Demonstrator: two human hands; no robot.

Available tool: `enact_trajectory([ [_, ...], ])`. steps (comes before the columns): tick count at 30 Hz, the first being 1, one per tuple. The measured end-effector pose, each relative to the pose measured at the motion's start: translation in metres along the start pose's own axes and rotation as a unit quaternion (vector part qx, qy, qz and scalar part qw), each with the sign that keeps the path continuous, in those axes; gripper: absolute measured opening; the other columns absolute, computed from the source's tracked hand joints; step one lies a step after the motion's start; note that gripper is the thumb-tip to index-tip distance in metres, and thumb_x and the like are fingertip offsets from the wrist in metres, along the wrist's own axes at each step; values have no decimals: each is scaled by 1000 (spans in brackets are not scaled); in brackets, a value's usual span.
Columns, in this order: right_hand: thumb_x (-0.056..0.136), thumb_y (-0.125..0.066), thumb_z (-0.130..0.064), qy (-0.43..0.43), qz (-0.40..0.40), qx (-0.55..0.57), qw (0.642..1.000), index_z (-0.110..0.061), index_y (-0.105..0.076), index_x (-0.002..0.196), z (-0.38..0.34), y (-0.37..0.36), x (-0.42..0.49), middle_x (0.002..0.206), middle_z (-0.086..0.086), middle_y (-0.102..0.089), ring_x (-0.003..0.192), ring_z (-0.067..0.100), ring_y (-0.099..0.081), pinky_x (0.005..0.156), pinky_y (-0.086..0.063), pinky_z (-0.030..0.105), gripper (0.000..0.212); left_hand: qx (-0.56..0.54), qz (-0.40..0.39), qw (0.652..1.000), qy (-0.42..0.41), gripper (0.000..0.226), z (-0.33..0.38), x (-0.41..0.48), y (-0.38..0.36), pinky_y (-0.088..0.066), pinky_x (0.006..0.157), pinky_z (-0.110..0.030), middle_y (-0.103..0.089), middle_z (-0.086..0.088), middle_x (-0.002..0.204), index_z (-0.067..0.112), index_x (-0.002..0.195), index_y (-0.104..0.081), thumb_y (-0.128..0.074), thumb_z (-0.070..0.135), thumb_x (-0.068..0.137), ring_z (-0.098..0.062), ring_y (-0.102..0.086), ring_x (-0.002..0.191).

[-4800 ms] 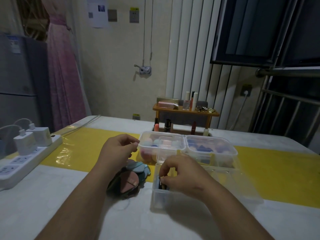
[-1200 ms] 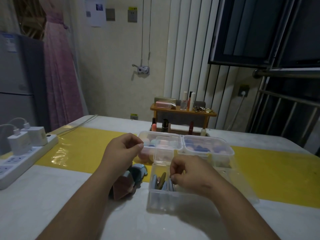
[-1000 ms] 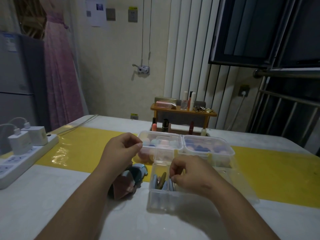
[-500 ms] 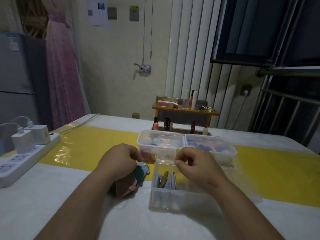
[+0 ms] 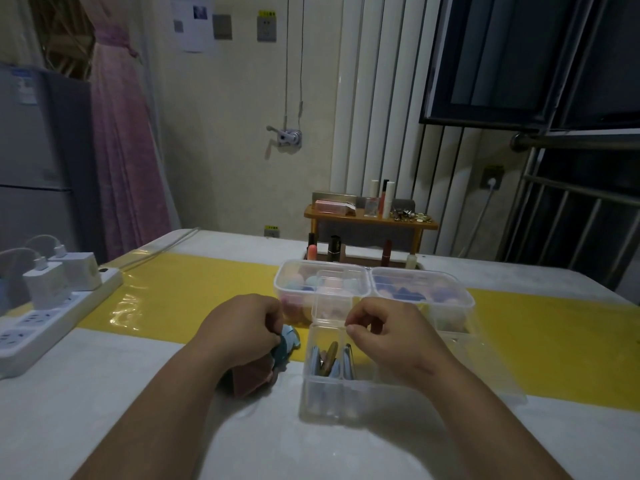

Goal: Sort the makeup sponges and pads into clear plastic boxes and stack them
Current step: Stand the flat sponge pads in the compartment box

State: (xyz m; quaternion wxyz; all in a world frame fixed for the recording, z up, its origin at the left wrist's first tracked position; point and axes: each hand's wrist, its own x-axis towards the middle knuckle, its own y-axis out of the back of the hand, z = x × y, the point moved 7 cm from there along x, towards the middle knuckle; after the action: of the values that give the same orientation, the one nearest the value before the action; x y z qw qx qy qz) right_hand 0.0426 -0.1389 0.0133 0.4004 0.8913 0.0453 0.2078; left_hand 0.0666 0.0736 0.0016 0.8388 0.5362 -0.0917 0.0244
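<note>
A person's two bare hands worked over a white table (image 5: 104,403) crossed by a yellow runner (image 5: 194,289). The left hand (image 5: 242,327) was curled knuckles-up over a small heap of loose makeup pads, its fingertips gripping a blue pad (image 5: 288,344) while a pink pad (image 5: 251,377) lay under the wrist. The right hand (image 5: 391,336) hovered above the open clear box (image 5: 337,396), fingers bent inward and thumb tip close to the forefinger; nothing could be seen held between them.

That box stood just right of the heap. At least four pads stood on edge in its left end, blue-grey and tan among them, and its lid (image 5: 485,372) lay folded out to the right.

Behind it, two lidded clear boxes sat side by side and touching on the runner: the left box (image 5: 294,289) held rounded sponges in pink, teal and blue, and the right box (image 5: 426,292) held blue and pink pieces. A smaller clear box (image 5: 337,296) stood at the front of the left one.

At the table's left edge, a white power strip (image 5: 52,317) carried two white chargers (image 5: 48,285). A wooden shelf (image 5: 370,220) at the far side held lipsticks and bottles.

A paper notice (image 5: 194,19) and a yellow-topped sticker (image 5: 266,26) on the wall, and a blue label (image 5: 22,88) on the grey cabinet, bore print too small to read.
</note>
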Motion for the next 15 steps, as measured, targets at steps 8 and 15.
enact_trajectory([
  [8,91,-63,-28,5,-1,5,1000,-34,-68,89,-1,0,0,82,-16,-65,79,6,-59,74,-56,30,8,-115,39,992,-27,20,0,2,6,-44,60,-26,-65,16,79,29,67,-62,-74,16,75,-2,-56,65],
  [15,91,-63,-27,10,-4,14,1000,-36,-67,87,-3,0,0,82,-17,-64,78,5,-59,71,-54,24,11,-210,88,973,-33,22,5,-2,15,-36,55,-23,-58,25,57,26,69,-64,-76,10,79,-11,-48,59],
])
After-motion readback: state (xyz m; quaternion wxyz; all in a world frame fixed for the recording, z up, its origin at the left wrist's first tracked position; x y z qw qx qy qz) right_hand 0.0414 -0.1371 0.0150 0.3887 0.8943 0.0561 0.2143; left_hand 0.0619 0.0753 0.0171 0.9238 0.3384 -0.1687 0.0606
